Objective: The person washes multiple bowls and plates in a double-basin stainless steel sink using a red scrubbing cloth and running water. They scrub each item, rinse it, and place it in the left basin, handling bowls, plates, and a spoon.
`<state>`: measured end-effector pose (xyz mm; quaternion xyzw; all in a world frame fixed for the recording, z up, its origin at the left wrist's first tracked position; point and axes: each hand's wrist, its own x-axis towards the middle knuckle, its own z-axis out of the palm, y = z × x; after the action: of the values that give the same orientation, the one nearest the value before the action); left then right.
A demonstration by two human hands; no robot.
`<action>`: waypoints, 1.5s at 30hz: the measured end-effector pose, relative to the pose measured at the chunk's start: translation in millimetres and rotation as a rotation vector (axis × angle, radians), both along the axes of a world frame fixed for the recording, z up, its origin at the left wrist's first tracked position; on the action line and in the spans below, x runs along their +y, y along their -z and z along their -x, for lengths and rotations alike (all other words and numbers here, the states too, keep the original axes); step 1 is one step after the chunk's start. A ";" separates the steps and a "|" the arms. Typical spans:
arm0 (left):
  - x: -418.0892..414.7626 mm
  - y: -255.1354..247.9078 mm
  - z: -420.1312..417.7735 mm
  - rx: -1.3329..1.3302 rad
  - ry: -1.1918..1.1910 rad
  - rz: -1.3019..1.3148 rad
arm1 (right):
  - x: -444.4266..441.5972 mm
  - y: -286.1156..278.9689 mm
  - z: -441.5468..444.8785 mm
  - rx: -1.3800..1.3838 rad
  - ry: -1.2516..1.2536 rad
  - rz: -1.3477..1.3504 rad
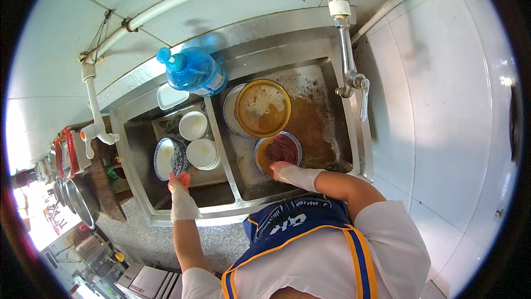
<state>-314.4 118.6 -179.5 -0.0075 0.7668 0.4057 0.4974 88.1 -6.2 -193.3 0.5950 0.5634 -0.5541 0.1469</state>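
Note:
My left hand (179,183), in a thin translucent glove, grips the near side of a stack of blue-and-white patterned bowls (178,156) in the left sink basin. The stack is tilted, with its white inside showing. Beside it stand a white bowl (193,125) and a stack of white bowls (201,153). My right hand (286,173), gloved too, is at the near rim of a blue-rimmed bowl (261,158) in the right basin, its fingers on a dark red cloth (283,149) inside. Just behind, an amber bowl (264,108) of sudsy liquid overlaps a pale plate (231,112).
A blue pump bottle (197,71) stands behind the divider (224,158), beside a white dish (172,96). A metal tap (348,66) overhangs the right basin's edge; a white plastic tap (97,131) is at the left. Brownish, foamy water (313,127) lies in the right basin.

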 end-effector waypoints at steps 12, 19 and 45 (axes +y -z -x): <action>-108.6 -48.0 -230.5 -0.280 1.125 -0.026 | 56.0 -12.6 -172.0 0.007 0.886 -0.334; -99.8 18.9 -283.7 -0.253 0.801 0.563 | 43.3 -25.6 -149.8 -0.472 0.603 -0.872; -76.5 26.5 -284.4 0.334 1.391 0.661 | 10.6 -15.8 -158.8 -0.275 0.805 -0.237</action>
<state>-29.9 42.2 -206.0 0.3877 0.7407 -0.2521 0.4874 246.9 4.4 -177.5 0.8478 0.3218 -0.4145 -0.0763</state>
